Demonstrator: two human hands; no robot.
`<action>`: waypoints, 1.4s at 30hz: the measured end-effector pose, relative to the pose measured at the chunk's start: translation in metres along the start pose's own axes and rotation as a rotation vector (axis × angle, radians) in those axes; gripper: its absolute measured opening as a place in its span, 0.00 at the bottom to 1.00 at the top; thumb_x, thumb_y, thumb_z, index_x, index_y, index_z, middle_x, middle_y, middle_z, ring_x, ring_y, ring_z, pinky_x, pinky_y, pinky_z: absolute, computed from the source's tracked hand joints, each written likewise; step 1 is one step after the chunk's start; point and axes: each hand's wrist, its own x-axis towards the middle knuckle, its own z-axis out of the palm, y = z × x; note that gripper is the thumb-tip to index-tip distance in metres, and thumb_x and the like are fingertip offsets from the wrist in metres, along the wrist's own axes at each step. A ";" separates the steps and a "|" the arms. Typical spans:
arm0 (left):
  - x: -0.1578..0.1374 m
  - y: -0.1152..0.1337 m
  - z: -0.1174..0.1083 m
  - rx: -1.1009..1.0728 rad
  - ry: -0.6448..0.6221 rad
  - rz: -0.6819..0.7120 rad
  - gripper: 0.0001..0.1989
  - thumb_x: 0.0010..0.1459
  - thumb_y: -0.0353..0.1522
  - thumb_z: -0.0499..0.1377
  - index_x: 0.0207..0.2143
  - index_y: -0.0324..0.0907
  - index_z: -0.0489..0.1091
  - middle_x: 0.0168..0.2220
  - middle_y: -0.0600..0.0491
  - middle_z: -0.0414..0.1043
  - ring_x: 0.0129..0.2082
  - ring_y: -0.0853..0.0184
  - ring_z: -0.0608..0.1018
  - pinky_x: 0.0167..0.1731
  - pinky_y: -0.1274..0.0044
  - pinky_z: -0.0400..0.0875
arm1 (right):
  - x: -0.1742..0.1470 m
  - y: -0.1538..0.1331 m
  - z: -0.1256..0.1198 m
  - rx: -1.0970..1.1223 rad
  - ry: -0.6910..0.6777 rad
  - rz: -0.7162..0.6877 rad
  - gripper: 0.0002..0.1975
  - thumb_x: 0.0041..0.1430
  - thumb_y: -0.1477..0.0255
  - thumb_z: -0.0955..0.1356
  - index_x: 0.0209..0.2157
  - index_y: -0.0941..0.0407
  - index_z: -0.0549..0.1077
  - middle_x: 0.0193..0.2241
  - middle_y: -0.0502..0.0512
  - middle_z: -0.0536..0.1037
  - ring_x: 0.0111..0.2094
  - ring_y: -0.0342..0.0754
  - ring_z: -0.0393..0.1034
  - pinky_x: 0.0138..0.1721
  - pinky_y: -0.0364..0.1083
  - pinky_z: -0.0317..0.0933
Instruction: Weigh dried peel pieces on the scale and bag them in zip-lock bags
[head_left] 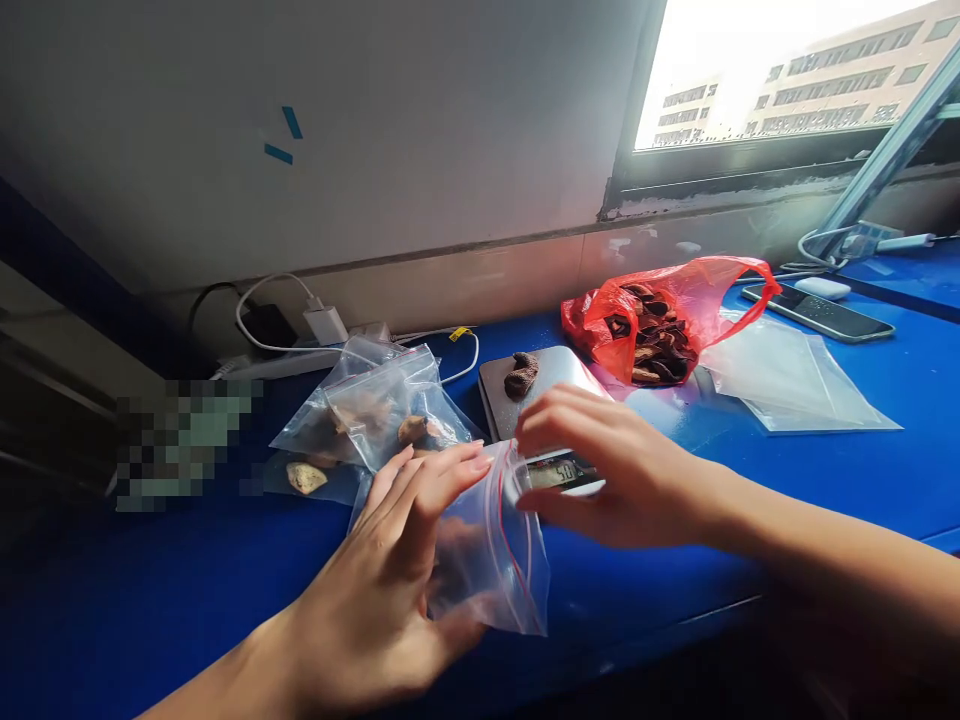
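My left hand (pixel 397 560) is wrapped round a clear zip-lock bag (pixel 517 590), thumb below and fingers above, with the bag's red-lined mouth facing right. Through the plastic only blurred brownish shapes show. Right at that mouth is my right hand (pixel 622 465), its curved fingers and thumb apart, nothing visible between them; whether the fingertips touch the bag is unclear. Behind it, partly hidden, stands a small digital scale (pixel 491 400) with a lit display. One dark, wrinkled dried piece (pixel 521 375) lies on the scale's plate.
Filled zip-lock bags (pixel 382 400) with pale pieces lie left of the scale. A red plastic bag (pixel 589 325) of dark dried slices stands behind right, near flat clear bags (pixel 817 385) and a phone (pixel 825 310). A charger (pixel 326 325) and cables run along the wall.
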 end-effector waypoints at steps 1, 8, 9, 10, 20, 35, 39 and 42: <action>-0.001 -0.001 0.000 0.005 -0.018 -0.011 0.48 0.55 0.31 0.65 0.70 0.52 0.41 0.66 0.40 0.62 0.67 0.44 0.65 0.64 0.43 0.54 | 0.001 0.010 0.003 -0.047 0.036 0.051 0.09 0.68 0.67 0.68 0.43 0.57 0.69 0.38 0.59 0.78 0.40 0.50 0.71 0.41 0.49 0.67; 0.000 -0.002 -0.002 0.022 0.000 -0.018 0.47 0.51 0.27 0.62 0.69 0.54 0.44 0.64 0.44 0.64 0.65 0.45 0.67 0.64 0.45 0.57 | 0.006 0.044 0.016 -0.254 -0.155 0.197 0.16 0.66 0.67 0.68 0.52 0.59 0.73 0.50 0.65 0.77 0.55 0.60 0.68 0.56 0.61 0.66; 0.001 -0.002 -0.003 0.017 0.009 -0.025 0.46 0.52 0.26 0.61 0.69 0.54 0.44 0.64 0.44 0.65 0.65 0.45 0.68 0.64 0.45 0.57 | 0.006 0.042 0.016 -0.234 -0.170 0.181 0.15 0.66 0.68 0.69 0.52 0.59 0.74 0.49 0.64 0.78 0.53 0.58 0.70 0.55 0.59 0.67; 0.001 -0.002 -0.004 0.003 0.016 -0.043 0.45 0.52 0.27 0.61 0.69 0.55 0.44 0.64 0.45 0.65 0.65 0.45 0.68 0.64 0.44 0.58 | 0.005 0.040 0.016 -0.212 -0.172 0.164 0.16 0.65 0.70 0.69 0.53 0.58 0.74 0.48 0.62 0.78 0.51 0.56 0.71 0.53 0.57 0.69; -0.005 -0.010 -0.006 -0.175 0.149 -0.178 0.46 0.53 0.29 0.62 0.69 0.59 0.44 0.68 0.44 0.55 0.64 0.42 0.67 0.59 0.47 0.68 | -0.003 0.032 -0.001 -0.078 -0.005 0.008 0.10 0.65 0.79 0.66 0.45 0.58 0.76 0.43 0.61 0.80 0.46 0.51 0.75 0.46 0.52 0.73; 0.002 -0.008 -0.003 -0.038 0.177 0.017 0.41 0.61 0.31 0.60 0.70 0.54 0.41 0.63 0.41 0.62 0.65 0.44 0.66 0.62 0.43 0.57 | -0.003 -0.026 -0.017 0.023 -0.148 -0.207 0.15 0.64 0.83 0.63 0.50 0.62 0.74 0.59 0.65 0.74 0.68 0.50 0.59 0.65 0.49 0.62; 0.000 -0.011 0.000 -0.026 0.178 -0.009 0.42 0.60 0.30 0.60 0.70 0.54 0.42 0.63 0.41 0.61 0.65 0.43 0.65 0.62 0.43 0.57 | -0.005 -0.024 -0.013 -0.060 -0.162 -0.175 0.16 0.65 0.78 0.65 0.53 0.61 0.74 0.58 0.67 0.74 0.64 0.53 0.63 0.61 0.52 0.65; -0.002 -0.013 0.001 -0.029 0.207 -0.063 0.42 0.58 0.29 0.61 0.69 0.54 0.43 0.65 0.41 0.58 0.65 0.43 0.64 0.63 0.43 0.58 | -0.004 -0.026 -0.013 -0.065 -0.147 -0.115 0.14 0.66 0.73 0.67 0.51 0.61 0.75 0.40 0.62 0.80 0.42 0.51 0.74 0.45 0.51 0.70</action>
